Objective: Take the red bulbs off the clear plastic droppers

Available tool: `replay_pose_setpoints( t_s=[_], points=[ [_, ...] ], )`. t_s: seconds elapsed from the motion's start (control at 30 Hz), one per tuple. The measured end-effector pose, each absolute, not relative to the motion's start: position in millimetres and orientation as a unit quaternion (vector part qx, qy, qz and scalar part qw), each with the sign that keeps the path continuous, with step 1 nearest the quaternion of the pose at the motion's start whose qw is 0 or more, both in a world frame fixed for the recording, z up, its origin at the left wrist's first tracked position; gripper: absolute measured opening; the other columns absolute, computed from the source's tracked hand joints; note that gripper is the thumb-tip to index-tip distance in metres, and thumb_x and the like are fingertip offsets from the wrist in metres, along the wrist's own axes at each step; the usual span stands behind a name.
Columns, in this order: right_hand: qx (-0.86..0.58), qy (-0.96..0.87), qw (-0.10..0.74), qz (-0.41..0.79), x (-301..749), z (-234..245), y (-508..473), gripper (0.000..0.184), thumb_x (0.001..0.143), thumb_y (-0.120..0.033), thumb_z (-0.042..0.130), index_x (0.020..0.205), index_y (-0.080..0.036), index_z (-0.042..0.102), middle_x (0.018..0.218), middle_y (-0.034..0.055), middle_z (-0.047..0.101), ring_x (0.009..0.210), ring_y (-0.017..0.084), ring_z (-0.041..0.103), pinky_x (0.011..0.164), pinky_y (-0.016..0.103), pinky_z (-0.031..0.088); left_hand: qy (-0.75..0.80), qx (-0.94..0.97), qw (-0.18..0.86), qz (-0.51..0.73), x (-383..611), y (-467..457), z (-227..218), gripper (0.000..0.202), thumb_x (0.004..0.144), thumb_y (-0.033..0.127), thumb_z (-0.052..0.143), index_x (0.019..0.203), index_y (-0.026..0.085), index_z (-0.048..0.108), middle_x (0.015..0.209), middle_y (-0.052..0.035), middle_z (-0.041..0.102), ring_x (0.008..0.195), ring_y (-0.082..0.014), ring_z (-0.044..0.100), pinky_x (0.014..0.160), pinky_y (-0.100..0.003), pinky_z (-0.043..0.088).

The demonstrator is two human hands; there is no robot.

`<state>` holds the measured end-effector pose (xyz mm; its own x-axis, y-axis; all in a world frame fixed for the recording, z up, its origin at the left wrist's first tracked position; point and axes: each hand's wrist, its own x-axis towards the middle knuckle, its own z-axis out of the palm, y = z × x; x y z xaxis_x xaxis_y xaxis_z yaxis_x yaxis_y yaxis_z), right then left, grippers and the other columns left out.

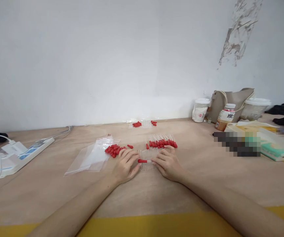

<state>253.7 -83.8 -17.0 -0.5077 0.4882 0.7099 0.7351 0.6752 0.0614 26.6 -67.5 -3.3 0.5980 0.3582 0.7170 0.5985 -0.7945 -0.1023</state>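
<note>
A dropper lies level between my hands: a red rubber bulb [142,161] on one end of a clear glass tube [149,161]. My left hand [126,164] has its fingers closed at the bulb's rounded end. The fingertips of my right hand [167,163] pinch the glass tube and hide its far end. Beneath both hands lies a row of bare glass tubes [146,153]. Just beyond my right hand is a row of droppers with red bulbs [162,144]. A pile of loose red bulbs [112,150] sits beside my left hand.
Clear plastic bags [90,158] lie at the left, near a white power strip [33,154]. Another bag with red bulbs [137,124] lies by the wall. A paper cup [201,110], a bottle [225,117] and a grey bag [230,98] stand at the back right.
</note>
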Motion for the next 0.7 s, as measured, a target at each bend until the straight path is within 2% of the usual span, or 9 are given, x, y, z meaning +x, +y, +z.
replay_pose_setpoints(
  t_s=[0.1,0.23,0.37,0.7],
  points=[
    [-0.356,-0.851,0.341,-0.178,252,-15,-85,0.020,0.085,-0.022,0.043,0.082,-0.022,0.062,0.066,-0.0010,0.057,0.075,0.012,0.047,0.093,0.038,0.019,-0.259,-0.900,0.147,-0.317,31,-68,0,0.021,0.080,0.030,0.054,0.098,0.022,0.059,0.098,-0.0066,0.063,0.098,-0.0214,0.051,0.089,-0.041,0.033],
    [-0.338,-0.861,0.341,-0.165,253,-16,-85,0.021,0.085,-0.021,0.042,0.079,-0.021,0.062,0.065,-0.0009,0.057,0.073,0.012,0.046,0.093,0.038,0.018,-0.250,-0.909,0.133,-0.305,34,-68,3,0.011,0.083,0.027,0.051,0.085,0.022,0.061,0.084,-0.0020,0.065,0.089,-0.0174,0.054,0.089,-0.038,0.032],
    [-0.328,-0.864,0.346,-0.158,254,-18,-83,0.021,0.085,-0.021,0.043,0.076,-0.021,0.062,0.061,-0.0020,0.055,0.071,0.012,0.045,0.092,0.038,0.018,-0.254,-0.913,0.136,-0.289,34,-69,5,0.014,0.084,0.023,0.047,0.075,0.020,0.057,0.075,-0.0013,0.063,0.084,-0.0167,0.053,0.090,-0.039,0.030],
    [-0.329,-0.864,0.347,-0.157,263,-16,-88,0.025,0.084,-0.021,0.043,0.066,-0.020,0.060,0.055,-0.0022,0.053,0.068,0.012,0.044,0.088,0.038,0.022,-0.231,-0.923,0.141,-0.274,27,-70,4,0.021,0.081,0.010,0.041,0.075,0.021,0.058,0.079,-0.0010,0.065,0.086,-0.0180,0.053,0.089,-0.042,0.029]
  ],
)
